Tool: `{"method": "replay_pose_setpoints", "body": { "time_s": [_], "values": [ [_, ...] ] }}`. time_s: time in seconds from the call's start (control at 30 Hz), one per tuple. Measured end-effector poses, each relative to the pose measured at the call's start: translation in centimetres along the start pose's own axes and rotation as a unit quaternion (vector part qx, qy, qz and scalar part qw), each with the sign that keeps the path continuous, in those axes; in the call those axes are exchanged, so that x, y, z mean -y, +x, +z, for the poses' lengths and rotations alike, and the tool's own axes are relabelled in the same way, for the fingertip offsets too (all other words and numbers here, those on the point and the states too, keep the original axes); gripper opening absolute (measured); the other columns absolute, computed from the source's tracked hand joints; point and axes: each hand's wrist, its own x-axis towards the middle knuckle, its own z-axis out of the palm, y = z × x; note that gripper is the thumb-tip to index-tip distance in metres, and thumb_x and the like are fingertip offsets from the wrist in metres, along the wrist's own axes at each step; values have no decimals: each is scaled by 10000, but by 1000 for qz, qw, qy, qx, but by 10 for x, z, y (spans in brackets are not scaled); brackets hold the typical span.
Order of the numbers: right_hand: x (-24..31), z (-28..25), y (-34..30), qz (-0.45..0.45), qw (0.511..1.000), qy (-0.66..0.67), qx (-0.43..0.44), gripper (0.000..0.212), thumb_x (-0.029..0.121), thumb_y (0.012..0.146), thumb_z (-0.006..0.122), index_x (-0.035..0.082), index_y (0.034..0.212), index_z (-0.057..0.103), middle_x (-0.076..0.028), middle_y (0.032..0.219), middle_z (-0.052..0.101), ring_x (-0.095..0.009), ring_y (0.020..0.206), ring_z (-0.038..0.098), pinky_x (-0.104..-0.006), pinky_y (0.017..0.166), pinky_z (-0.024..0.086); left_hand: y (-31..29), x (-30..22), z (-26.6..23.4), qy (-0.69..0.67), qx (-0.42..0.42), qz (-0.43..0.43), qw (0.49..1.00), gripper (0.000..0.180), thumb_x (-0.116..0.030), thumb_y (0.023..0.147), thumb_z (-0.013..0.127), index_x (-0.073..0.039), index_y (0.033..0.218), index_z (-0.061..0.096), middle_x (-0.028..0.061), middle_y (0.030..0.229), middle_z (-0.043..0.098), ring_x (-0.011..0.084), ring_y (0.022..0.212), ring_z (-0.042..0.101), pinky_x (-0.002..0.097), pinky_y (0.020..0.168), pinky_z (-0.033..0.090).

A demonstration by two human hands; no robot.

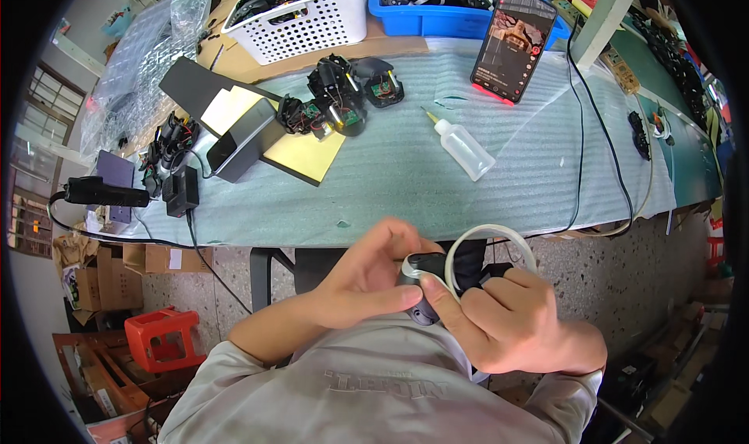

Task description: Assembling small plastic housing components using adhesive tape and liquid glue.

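Note:
Close to my body, past the bench's front edge, my left hand (374,268) grips a small rounded black-and-grey plastic device (422,311), its thumb pressed on the side. My right hand (499,315) is closed around a thin white ring (488,230), which looks like a narrow roll of tape. The right thumb and fingertip touch the device, near a pale strip across its top. Part of the device is hidden by my fingers. On the bench lie several opened black devices (337,93) with green circuit boards, and a squeeze bottle (466,149) with a thin tip.
A white basket (300,34) and a blue crate (429,20) of black parts stand at the back. A phone (513,44) is propped upright near them. At left are a grey box (246,140), a black adapter (182,190) and a black handheld tool (105,192). Cables cross the right side.

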Motion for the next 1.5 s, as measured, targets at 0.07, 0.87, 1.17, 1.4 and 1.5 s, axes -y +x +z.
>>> {"method": "replay_pose_setpoints", "body": {
  "time_s": [0.07,0.87,1.17,1.4,1.5],
  "values": [
    [0,1,-3,4,1000,-15,1,528,112,553,632,27,1054,777,38,627,307,-87,500,314,-255,435,239,5,-6,5,-31,25,-59,997,481,-145,941,659,8,1330,421,224,1419,491,290,1278,532,413,1082,400],
    [-11,-22,-14,-60,995,-61,46,503,102,589,775,80,1091,776,49,630,253,-89,501,290,-274,457,222,0,-4,5,54,70,9,996,448,19,1005,488,27,1429,340,183,1309,583,178,1180,557,324,998,446],
    [-9,-31,-18,-50,995,-50,65,509,129,586,778,84,1093,777,44,632,229,-94,511,274,-275,461,214,-1,-4,2,53,66,45,995,304,-119,1007,547,-62,1210,328,359,1117,615,298,1016,658,375,873,529],
    [-11,-31,-17,-37,998,-2,59,464,114,634,759,68,1095,777,47,627,233,-98,509,274,-277,452,195,-1,-7,2,-59,59,-22,996,327,-178,989,586,-63,1189,353,341,1084,616,314,924,686,393,797,562],
    [-8,-21,-14,-21,998,27,48,467,138,612,766,55,1071,775,55,624,241,-89,497,277,-274,450,203,2,-14,8,12,63,-36,997,436,-261,957,651,-47,1217,372,276,1072,629,270,901,677,346,780,546]
  ]
}}
